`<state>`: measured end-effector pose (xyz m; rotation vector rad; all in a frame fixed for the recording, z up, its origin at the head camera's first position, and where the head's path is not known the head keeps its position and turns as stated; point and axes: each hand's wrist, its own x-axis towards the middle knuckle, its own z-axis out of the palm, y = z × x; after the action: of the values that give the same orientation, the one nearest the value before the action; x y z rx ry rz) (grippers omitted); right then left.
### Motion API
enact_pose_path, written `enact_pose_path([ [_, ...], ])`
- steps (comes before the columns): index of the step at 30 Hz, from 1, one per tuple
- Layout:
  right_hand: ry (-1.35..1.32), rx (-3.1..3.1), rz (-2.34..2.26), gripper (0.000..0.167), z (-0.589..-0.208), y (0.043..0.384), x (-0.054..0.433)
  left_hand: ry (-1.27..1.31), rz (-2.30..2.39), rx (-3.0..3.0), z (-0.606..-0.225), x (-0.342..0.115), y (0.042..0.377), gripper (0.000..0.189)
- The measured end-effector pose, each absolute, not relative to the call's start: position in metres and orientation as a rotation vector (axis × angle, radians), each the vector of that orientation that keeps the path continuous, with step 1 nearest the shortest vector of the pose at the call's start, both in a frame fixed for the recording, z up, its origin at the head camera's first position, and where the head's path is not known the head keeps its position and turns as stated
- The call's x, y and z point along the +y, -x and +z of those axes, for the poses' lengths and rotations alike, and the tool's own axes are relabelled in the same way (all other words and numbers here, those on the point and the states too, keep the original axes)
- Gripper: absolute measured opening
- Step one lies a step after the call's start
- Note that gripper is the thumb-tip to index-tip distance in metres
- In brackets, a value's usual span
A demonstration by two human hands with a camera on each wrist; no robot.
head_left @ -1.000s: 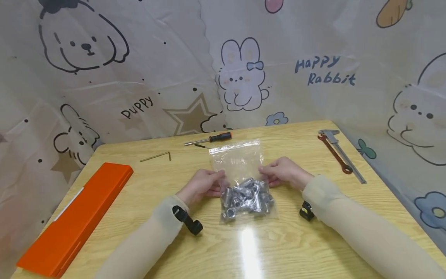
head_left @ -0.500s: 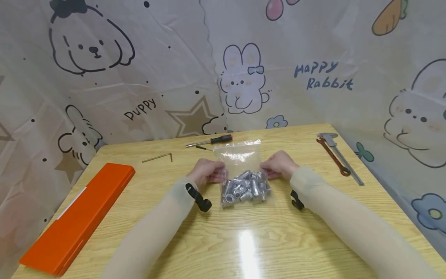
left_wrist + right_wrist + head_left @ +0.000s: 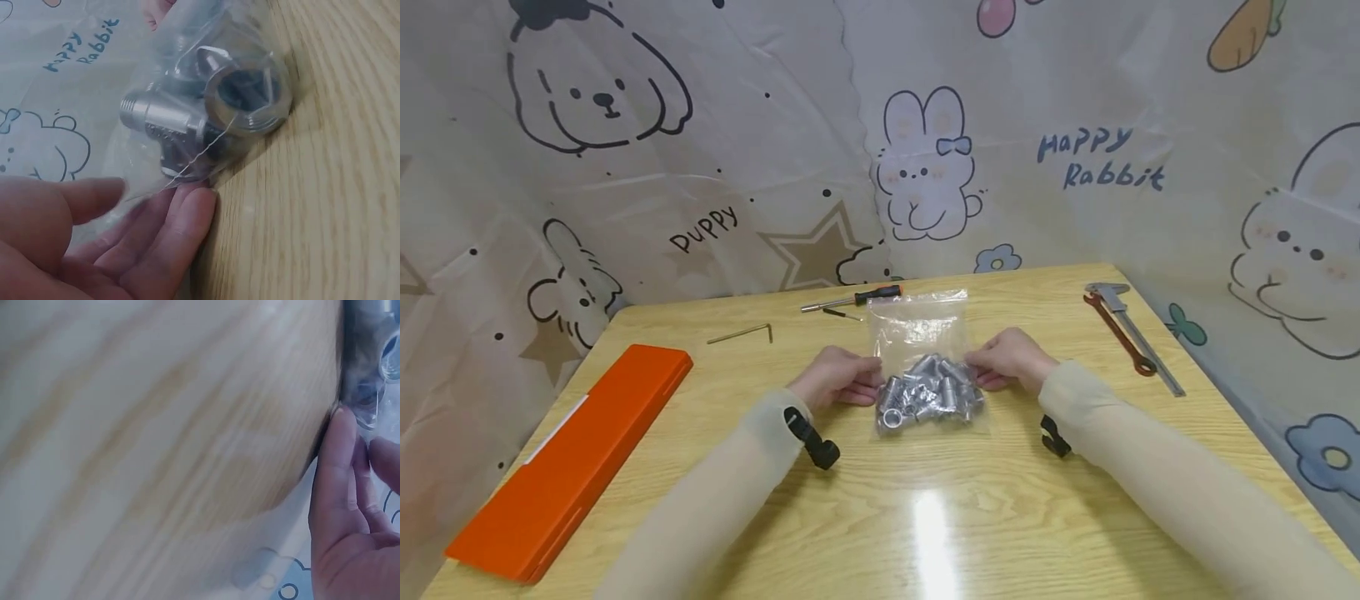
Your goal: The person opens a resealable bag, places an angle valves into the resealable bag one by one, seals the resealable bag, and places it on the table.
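A clear zip bag point(image 3: 917, 333) lies at mid-table, its sealed strip toward the back. Shiny metal pieces point(image 3: 940, 387) fill its lower half. Through the plastic in the left wrist view, one piece is a threaded pipe fitting point(image 3: 169, 119), beside a wide ring-shaped end point(image 3: 244, 97). My left hand point(image 3: 842, 377) pinches the bag's left edge, thumb above and fingers underneath. At the opposite edge, my right hand point(image 3: 1011, 360) pinches the plastic between thumb and fingers. Just the near corner of the bag point(image 3: 369, 406) enters the right wrist view.
An orange case point(image 3: 576, 454) lies along the left side. Behind the bag are a screwdriver point(image 3: 857, 298) and a thin dark tool point(image 3: 842, 314). A hex key point(image 3: 741, 334) lies back left. A wrench point(image 3: 1120, 335) and a caliper point(image 3: 1138, 337) lie at the right.
The bag has moved slightly away from me, toward the back of the table. Its metal pieces have shifted and settled. Both hands have stayed at its side edges.
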<state>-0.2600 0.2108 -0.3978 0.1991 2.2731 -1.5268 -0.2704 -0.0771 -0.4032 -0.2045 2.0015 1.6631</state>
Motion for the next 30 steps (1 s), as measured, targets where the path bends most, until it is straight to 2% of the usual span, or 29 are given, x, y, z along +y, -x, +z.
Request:
enact_pose_path([
  [10, -0.232, 2.335, -1.482, 0.021, -0.402, 0.273, 0.206, 0.245, 1.668, 2.065, -0.411, -0.074, 0.284, 0.022],
  [24, -0.188, 2.539, -1.296, 0.018, -0.406, 0.283, 0.200, 0.153, 1.461, 2.351, -0.411, -0.066, 0.290, 0.018],
  [30, -0.082, 2.574, -1.238, 0.023, -0.402, 0.279, 0.207, 0.085, 1.435, 2.378, -0.405, -0.069, 0.290, 0.026],
])
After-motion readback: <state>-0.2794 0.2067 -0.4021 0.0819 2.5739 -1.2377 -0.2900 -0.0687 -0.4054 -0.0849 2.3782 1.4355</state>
